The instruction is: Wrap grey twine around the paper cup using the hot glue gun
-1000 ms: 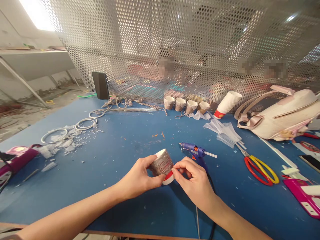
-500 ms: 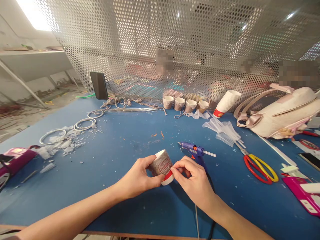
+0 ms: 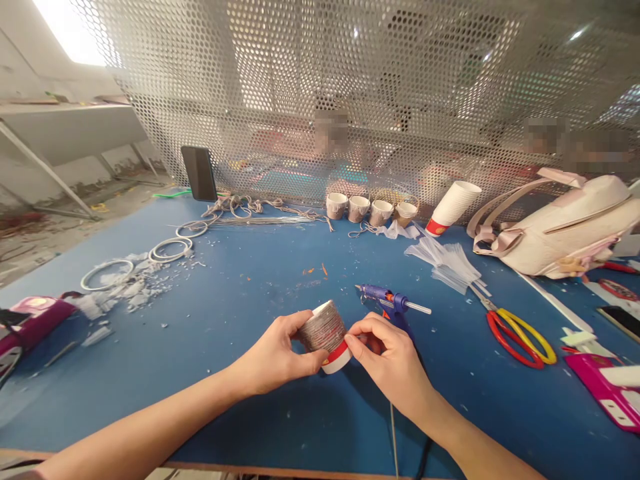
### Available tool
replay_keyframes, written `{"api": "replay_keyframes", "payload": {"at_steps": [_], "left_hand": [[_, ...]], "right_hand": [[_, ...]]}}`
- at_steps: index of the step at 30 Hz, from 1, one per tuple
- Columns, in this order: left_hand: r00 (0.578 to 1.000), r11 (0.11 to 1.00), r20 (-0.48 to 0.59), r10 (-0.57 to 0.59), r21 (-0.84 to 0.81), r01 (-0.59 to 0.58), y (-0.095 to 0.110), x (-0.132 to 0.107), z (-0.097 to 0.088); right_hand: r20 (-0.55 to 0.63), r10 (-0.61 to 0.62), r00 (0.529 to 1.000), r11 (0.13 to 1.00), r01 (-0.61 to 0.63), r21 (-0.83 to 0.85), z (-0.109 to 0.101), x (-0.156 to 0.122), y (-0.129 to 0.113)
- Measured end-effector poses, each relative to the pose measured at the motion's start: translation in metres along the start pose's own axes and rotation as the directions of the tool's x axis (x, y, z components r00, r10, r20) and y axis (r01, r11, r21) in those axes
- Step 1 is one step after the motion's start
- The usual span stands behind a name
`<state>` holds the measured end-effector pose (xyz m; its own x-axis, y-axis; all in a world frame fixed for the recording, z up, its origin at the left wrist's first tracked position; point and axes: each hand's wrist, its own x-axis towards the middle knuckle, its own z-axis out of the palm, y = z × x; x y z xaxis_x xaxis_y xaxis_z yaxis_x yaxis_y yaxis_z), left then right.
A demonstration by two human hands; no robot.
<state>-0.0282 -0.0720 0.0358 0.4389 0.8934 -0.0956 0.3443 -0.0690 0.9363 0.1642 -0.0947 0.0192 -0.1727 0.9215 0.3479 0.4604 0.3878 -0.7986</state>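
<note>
A paper cup (image 3: 325, 330) is tilted above the table, wound in grey-brown cord over most of its side. A red band and white rim at its lower right end remain bare. My left hand (image 3: 283, 353) grips the cup between thumb and fingers. My right hand (image 3: 383, 347) pinches at the cup's right side, where the winding meets the red band. From beneath that hand a grey cord (image 3: 393, 433) hangs down to the table's front edge. Its part between my fingertips is hidden. Behind my right hand lies a blue glue gun (image 3: 387, 298) with a clear glue stick.
Several cord-wrapped cups (image 3: 358, 208) line the back by the perforated metal screen (image 3: 280, 80). Stacked paper cups (image 3: 453, 208), glue sticks (image 3: 443, 260), scissors (image 3: 520, 337) and a bag (image 3: 565, 227) lie right. White rings (image 3: 170, 250), scraps and a phone (image 3: 199, 173) are left. People show blurred behind the screen.
Both hands and the cup stay almost in place. The cup has turned or shifted very slightly, and my right fingertips have moved a little along its edge.
</note>
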Motion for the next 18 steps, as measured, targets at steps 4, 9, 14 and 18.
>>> {"api": "replay_keyframes", "payload": {"at_steps": [4, 9, 14, 18], "left_hand": [[0.999, 1.000, 0.033, 0.004, -0.016, -0.004, -0.0004, 0.0012, -0.0045], [0.997, 0.999, 0.075, 0.036, -0.026, -0.034, -0.0060, 0.0023, -0.0094], [0.996, 0.998, 0.059, 0.062, 0.029, -0.063, -0.0066, 0.0008, -0.0063], [0.996, 0.993, 0.045, 0.083, 0.083, -0.087, -0.0060, -0.0004, -0.0013]], "right_hand": [[0.026, 0.058, 0.998, 0.996, -0.060, 0.064, -0.0008, 0.0018, -0.0001], [0.096, 0.171, 0.980, 0.972, -0.184, 0.144, -0.0030, 0.0017, 0.0002], [0.147, 0.246, 0.958, 0.947, -0.270, 0.173, -0.0048, 0.0018, 0.0017], [0.115, 0.203, 0.972, 0.963, -0.219, 0.155, -0.0079, 0.0019, -0.0016]]}}
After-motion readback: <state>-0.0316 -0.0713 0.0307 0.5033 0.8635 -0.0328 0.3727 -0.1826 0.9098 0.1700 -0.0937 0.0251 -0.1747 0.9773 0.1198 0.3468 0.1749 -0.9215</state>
